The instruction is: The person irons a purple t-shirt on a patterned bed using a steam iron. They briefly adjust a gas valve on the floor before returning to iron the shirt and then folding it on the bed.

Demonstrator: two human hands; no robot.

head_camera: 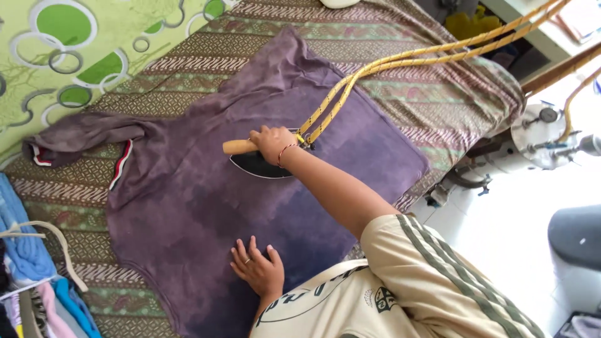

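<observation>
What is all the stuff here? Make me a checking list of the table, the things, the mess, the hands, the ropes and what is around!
Surface: padded board covered in brown patterned cloth.
Job's things: purple T-shirt spread flat, one striped-cuff sleeve out to the side; dark iron with a wooden handle resting on the shirt.
Clutter: stack of folded clothes in blue and pink at the board's edge.
Grippers: right hand wrapped around the iron's handle; left hand flat on the shirt, fingers spread.
Cables: yellow braided hoses run from the iron off toward the top corner.
Surroundings: metal steam tank beside the board; green circle-print sheet; pale floor.
</observation>
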